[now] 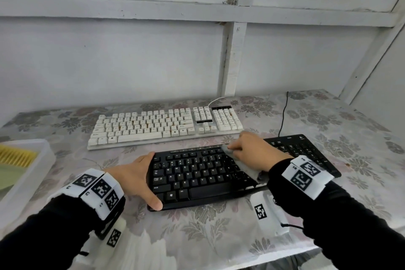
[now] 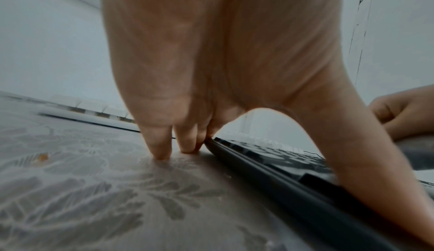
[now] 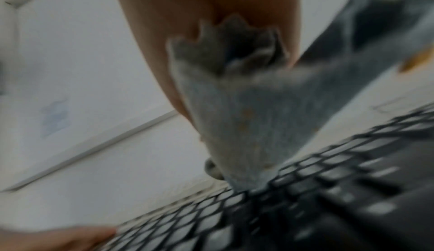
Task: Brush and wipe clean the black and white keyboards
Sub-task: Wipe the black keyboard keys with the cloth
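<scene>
- Left hand (image 1: pixel 135 180) braces the near-left end of the black keyboard (image 1: pixel 197 180): thumb over the front corner, palm against the side edge. In the left wrist view its fingers (image 2: pixel 159 143) run straight down to the surface (image 1: pixel 197 237), so this grip is relaxed, pressing, not curled round anything.
- Right hand (image 1: pixel 254 149) is bunched around a grey cloth (image 1: pixel 243 164), holding it on the upper-right keys of the black keyboard. Judged step: wiping the black board.
- White keyboard (image 1: pixel 166 125) lies just behind, apart from the black one, with brownish marks between some keys. It looks not yet cleaned.
- A white tray (image 1: pixel 26 182) with something yellow and bristled sits at the far left edge.
- Risks: a hard stroke could skid the black keyboard on the patterned cover if the left hand eases off. The cloth's loose tail could snag a keycap. The black cable (image 1: pixel 283 116) behind could get dragged.
- Hard to make out: the right wrist view is motion-blurred, so the fingers under the cloth are hidden. The tray is cut off. The right forearm covers the black keyboard's right middle.
</scene>
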The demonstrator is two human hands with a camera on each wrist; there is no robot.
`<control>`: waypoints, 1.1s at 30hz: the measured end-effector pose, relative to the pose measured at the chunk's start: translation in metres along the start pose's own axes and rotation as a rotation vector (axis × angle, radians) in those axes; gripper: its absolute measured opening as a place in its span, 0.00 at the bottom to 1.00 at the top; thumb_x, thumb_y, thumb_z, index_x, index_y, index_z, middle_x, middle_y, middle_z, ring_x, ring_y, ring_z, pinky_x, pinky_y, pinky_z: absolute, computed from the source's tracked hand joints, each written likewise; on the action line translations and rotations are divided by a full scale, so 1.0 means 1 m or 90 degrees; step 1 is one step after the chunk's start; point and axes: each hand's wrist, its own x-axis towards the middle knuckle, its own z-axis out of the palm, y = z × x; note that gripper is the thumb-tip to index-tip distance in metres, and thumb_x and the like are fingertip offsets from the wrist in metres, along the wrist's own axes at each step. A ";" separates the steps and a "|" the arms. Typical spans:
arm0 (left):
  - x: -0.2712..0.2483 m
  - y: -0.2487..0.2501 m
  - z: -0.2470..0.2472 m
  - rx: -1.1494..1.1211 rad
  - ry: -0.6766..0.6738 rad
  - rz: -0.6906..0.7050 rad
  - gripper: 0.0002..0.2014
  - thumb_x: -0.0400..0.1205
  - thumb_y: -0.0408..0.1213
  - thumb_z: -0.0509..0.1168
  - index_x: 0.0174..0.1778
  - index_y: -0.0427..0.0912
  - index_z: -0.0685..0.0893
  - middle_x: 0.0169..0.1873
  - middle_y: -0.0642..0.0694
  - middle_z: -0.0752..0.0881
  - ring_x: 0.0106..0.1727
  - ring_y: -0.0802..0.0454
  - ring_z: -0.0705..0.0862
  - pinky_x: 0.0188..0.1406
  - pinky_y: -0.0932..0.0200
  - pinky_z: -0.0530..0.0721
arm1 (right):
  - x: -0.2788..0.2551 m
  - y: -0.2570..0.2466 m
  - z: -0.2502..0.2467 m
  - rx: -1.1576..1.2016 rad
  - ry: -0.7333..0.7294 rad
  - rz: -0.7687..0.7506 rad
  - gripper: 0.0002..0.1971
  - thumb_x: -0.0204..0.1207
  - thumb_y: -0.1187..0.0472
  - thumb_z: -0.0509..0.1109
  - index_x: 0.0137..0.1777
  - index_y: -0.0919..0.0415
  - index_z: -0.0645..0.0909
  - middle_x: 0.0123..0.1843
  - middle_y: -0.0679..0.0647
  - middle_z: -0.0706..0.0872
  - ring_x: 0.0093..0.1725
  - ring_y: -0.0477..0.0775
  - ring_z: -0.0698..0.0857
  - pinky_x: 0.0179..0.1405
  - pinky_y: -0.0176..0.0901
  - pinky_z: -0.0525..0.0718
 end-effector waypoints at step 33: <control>0.000 0.002 0.000 0.012 -0.013 -0.021 0.76 0.39 0.64 0.79 0.80 0.53 0.42 0.67 0.61 0.56 0.74 0.57 0.57 0.79 0.50 0.57 | -0.002 -0.010 0.025 0.005 -0.005 0.009 0.11 0.81 0.64 0.55 0.38 0.59 0.73 0.52 0.56 0.70 0.57 0.61 0.74 0.63 0.61 0.77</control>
